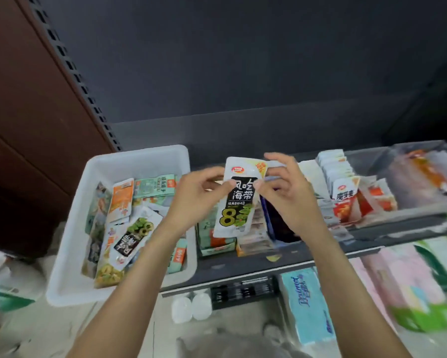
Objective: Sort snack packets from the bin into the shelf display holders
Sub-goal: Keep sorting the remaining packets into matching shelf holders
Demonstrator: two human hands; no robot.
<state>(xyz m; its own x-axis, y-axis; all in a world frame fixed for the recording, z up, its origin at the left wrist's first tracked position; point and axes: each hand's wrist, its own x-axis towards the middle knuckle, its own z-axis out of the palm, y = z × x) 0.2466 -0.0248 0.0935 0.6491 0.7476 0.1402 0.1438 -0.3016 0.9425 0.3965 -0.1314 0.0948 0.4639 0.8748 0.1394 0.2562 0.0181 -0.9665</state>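
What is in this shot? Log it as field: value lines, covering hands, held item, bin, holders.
left hand: pinches the packet's left edge
right hand: pinches the packet's right edge, near the top
packet: white and black, green snack print, held upright above the holders
bin: white, left of the holders, holds mixed packets, one with matching print
holders: clear, on the shelf, partly filled with packet rows
below shelf: tissue packs

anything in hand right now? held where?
Yes: one white seaweed packet, upright above the holders. Left hand pinches its left edge, right hand its right edge, both in the upper half.
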